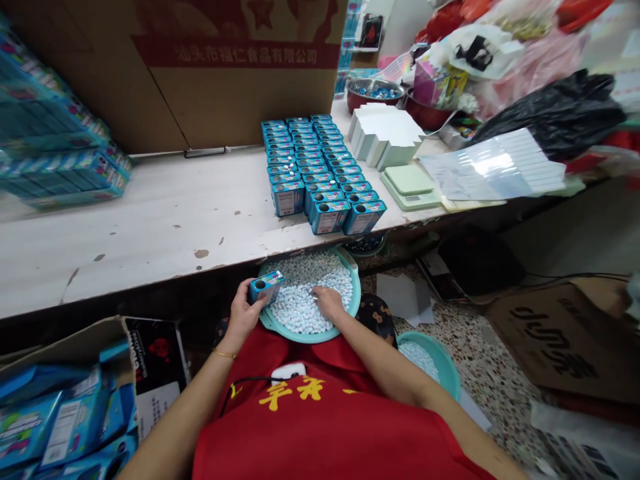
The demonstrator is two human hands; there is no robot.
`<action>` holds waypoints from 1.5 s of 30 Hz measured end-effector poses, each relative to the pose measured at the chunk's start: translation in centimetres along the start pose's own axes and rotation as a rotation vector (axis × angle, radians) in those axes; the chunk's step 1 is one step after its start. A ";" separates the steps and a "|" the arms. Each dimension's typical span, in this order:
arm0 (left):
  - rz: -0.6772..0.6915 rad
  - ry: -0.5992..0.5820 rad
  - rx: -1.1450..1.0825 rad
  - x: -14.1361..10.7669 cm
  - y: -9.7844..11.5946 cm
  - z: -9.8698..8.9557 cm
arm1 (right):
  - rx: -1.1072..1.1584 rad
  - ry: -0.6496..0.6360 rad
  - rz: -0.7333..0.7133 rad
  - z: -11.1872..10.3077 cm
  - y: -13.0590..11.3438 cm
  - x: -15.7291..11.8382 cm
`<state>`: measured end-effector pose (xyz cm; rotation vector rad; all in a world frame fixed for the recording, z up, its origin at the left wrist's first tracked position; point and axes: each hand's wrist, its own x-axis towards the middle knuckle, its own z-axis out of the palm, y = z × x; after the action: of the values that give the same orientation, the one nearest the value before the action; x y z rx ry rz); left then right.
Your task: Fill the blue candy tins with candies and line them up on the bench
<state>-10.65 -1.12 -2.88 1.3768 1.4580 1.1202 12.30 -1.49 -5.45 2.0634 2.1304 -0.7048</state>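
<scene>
My left hand (243, 308) is wrapped round a small blue candy box (267, 285), which has a dark round spot on its upper face. The box is tilted over the left rim of a turquoise basin (356, 293). Small white candies (305, 313) fill much of this basin, which rests at my lap. My right hand (329, 303) reaches into them from the right, its fingers curled together at the surface; some white shows at the fingertips. On the table edge above the basin, similar blue boxes (327, 217) stand in three rows.
A large carton (235, 93) stands on the white table (165, 220). To the right are a green scale (410, 187), white card stacks (387, 130) and plastic bags. An open carton of blue boxes (65, 413) sits lower left. A second basin (453, 367) is on the floor.
</scene>
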 end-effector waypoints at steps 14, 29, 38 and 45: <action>0.081 -0.075 0.131 0.1 1.3 2.4 | 0.196 0.181 -0.222 -11.7 1.7 -3.6; 0.145 -0.097 0.176 -0.4 1.5 3.2 | -0.360 0.028 -0.269 -17.1 -5.3 -5.8; 0.127 -0.061 0.049 -1.5 0.1 1.1 | -0.156 -0.010 0.025 -7.2 4.1 -4.1; 0.069 0.037 0.055 -1.4 -0.6 0.1 | 0.129 0.050 0.040 1.6 0.1 0.0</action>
<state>-10.63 -2.53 -3.49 1.4617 1.4875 1.1618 11.97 -2.11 -6.91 2.2038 2.1156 -0.8138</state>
